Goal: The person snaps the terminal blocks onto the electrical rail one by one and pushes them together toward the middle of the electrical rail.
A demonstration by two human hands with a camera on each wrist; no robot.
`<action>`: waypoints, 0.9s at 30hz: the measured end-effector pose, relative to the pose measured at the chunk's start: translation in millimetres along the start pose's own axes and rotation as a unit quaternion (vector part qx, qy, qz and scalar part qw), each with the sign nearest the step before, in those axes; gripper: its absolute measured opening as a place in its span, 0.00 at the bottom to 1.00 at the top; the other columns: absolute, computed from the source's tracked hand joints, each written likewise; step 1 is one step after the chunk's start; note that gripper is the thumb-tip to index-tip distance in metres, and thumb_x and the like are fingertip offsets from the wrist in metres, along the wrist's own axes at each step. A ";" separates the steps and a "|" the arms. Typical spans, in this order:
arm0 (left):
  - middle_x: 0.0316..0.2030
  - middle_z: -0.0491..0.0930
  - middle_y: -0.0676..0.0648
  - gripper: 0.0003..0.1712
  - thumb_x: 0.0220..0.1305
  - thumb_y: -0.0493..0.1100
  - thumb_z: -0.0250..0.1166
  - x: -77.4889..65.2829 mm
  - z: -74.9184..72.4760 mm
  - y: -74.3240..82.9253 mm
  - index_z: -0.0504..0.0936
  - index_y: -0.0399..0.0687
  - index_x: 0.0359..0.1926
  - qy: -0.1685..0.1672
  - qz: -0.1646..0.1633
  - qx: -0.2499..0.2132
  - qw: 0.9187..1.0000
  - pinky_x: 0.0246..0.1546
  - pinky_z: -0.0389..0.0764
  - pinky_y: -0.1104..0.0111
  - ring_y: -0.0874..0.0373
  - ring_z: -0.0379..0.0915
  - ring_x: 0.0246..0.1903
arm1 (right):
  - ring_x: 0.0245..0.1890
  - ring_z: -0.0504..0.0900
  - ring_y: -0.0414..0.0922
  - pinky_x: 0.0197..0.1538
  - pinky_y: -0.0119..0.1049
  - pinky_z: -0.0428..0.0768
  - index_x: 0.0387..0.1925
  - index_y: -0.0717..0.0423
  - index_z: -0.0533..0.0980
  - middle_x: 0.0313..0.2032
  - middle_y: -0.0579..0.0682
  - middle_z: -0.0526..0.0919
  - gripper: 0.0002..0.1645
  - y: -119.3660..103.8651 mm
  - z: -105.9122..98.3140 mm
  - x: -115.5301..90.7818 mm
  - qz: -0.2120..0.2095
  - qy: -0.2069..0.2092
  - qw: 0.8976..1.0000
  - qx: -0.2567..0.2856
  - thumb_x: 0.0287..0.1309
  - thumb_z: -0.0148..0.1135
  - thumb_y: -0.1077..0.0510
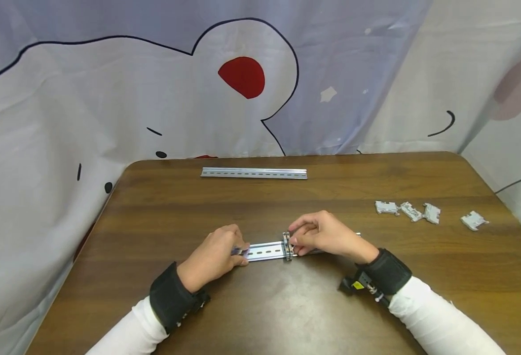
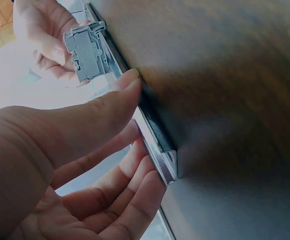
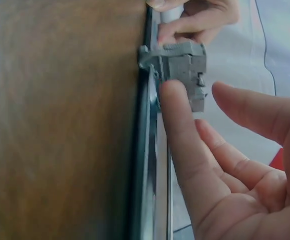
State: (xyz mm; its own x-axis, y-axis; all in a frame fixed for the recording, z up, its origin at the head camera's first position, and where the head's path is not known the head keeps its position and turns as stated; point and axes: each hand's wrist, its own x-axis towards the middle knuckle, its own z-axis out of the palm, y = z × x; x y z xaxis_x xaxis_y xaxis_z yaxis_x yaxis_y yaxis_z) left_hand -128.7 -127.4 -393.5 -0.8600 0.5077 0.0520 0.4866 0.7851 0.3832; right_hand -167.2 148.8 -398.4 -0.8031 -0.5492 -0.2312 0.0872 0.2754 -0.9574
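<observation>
My left grip (image 1: 213, 254) pinches the rail (image 1: 267, 252) by its edges. Between my grips, the grey block (image 1: 286, 249) stands on the rail. My right grip (image 1: 329, 236), loosely spread, apparently touches it with one fingertip. Farther right, four pale blocks (image 1: 387, 207) lie on the surface (image 1: 287, 310).

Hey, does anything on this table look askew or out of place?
No spill or obvious damage shows; the held rail looks straight. One mild oddity: a single loose block lies off to the right, apart from the three grouped blocks.
</observation>
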 end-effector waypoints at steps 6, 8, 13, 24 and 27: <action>0.31 0.80 0.47 0.19 0.48 0.42 0.78 2.0 2.9 0.1 0.90 0.41 0.43 -0.001 0.005 -0.006 1.000 0.27 0.72 0.72 0.56 0.76 0.31 | 0.37 0.88 0.57 0.40 0.49 0.86 0.52 0.70 0.76 0.42 0.70 0.85 0.19 -0.7 -21.3 -5.7 -0.001 0.041 0.998 -0.042 0.62 0.63 0.64; 0.31 0.80 0.47 0.19 0.48 0.41 0.78 1.3 2.7 -0.4 0.90 0.41 0.43 0.000 0.007 -0.007 1.000 0.27 0.72 0.72 0.56 0.76 0.31 | 0.38 0.88 0.58 0.40 0.48 0.86 0.52 0.69 0.76 0.42 0.70 0.86 0.19 -0.3 -30.6 -6.2 0.003 0.061 0.997 -0.055 0.62 0.63 0.62; 0.32 0.80 0.47 0.19 0.48 0.41 0.78 0.5 2.7 -0.2 0.90 0.41 0.43 0.000 0.005 -0.009 1.000 0.28 0.74 0.72 0.55 0.78 0.32 | 0.39 0.88 0.57 0.40 0.46 0.86 0.53 0.67 0.77 0.43 0.69 0.86 0.19 2.6 -59.9 -9.3 0.015 0.120 0.987 -0.107 0.62 0.64 0.61; 0.33 0.81 0.46 0.19 0.48 0.41 0.78 2.1 2.9 0.9 0.90 0.40 0.43 -0.008 -0.004 -0.016 1.000 0.29 0.76 0.71 0.54 0.79 0.33 | 0.51 0.82 0.64 0.50 0.55 0.78 0.55 0.66 0.78 0.50 0.69 0.84 0.23 0.5 -130.2 -44.3 0.043 0.223 0.881 -0.415 0.56 0.66 0.65; 0.33 0.81 0.47 0.19 0.48 0.41 0.78 2.8 2.5 0.8 0.90 0.40 0.43 -0.007 -0.009 -0.014 1.000 0.30 0.77 0.70 0.54 0.79 0.34 | 0.55 0.76 0.70 0.51 0.61 0.76 0.57 0.68 0.77 0.54 0.72 0.80 0.27 -0.7 -142.5 -52.9 0.079 0.201 0.853 -0.474 0.52 0.65 0.68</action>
State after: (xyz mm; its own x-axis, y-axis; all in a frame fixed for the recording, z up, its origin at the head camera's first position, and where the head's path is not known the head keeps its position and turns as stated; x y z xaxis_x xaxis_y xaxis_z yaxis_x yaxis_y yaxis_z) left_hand -130.3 -124.4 -395.3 -0.8657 0.4996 0.0318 0.4671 0.7833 0.4103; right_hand -208.8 290.2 -360.8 -0.9795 -0.1833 -0.0840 -0.1499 0.9406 -0.3046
